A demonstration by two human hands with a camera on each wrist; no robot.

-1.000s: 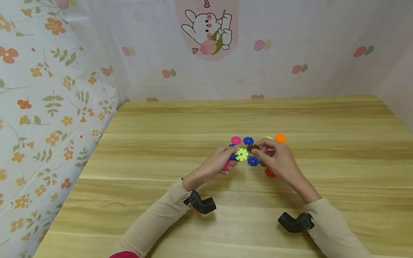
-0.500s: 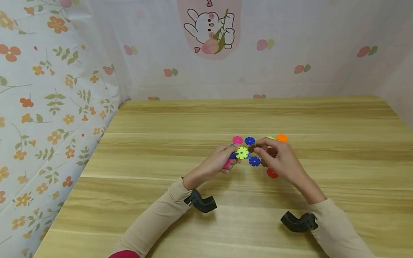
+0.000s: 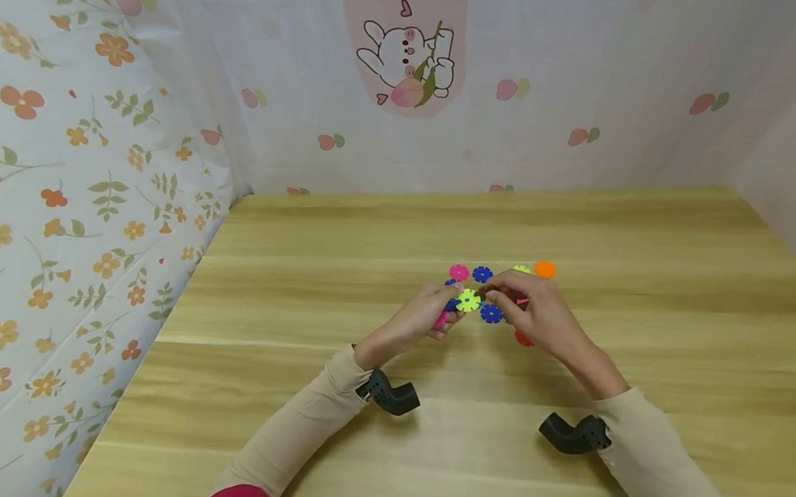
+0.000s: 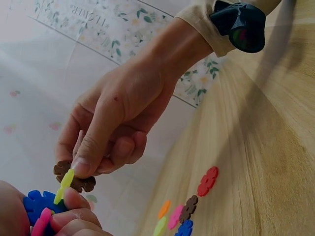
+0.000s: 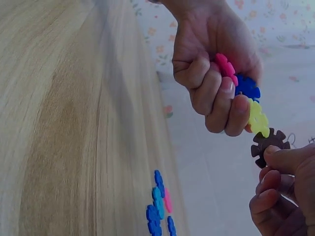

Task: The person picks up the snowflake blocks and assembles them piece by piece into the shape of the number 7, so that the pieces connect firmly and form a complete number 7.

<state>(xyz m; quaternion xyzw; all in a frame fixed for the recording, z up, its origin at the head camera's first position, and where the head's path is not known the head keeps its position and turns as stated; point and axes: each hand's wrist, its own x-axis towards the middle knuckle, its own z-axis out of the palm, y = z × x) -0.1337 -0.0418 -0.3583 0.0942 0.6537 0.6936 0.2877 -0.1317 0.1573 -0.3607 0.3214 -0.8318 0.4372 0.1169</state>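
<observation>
Two hands meet above a wide table of pale striped wood point(image 3: 657, 249). Printed cloth walls point(image 3: 78, 130) stand behind and beside the table, one with orange flowers and one with a cartoon rabbit.

The left hand point(image 3: 427, 315) has its fingers point(image 5: 216, 93) curled tight around a joined chain of flat plastic snowflake discs point(image 5: 243, 96). A pink disc sits deepest in the fist, a blue disc comes next, and a yellow-green disc sticks out past the fingertips. The thumb presses the chain from the other side.

The right hand point(image 3: 539, 310) pinches a brown plastic snowflake disc point(image 5: 268, 146) between its thumb and first finger, and its other fingers are curled in under the palm. The brown disc sits at the fingertips of both hands, with its edge touching the edge of the yellow-green disc. I cannot tell if the two are slotted together.

More loose plastic discs point(image 4: 189, 211) lie flat on the wood. A pink one and a blue one lie just past the left fingertips, a second blue one lies just under the spot where the fingertips meet, an orange one lies beyond the right knuckles, and a red one peeks out from under the right palm.

Both arms wear beige sleeves point(image 3: 294, 430), and a small black camera point(image 3: 390, 393) is strapped at each wrist.
</observation>
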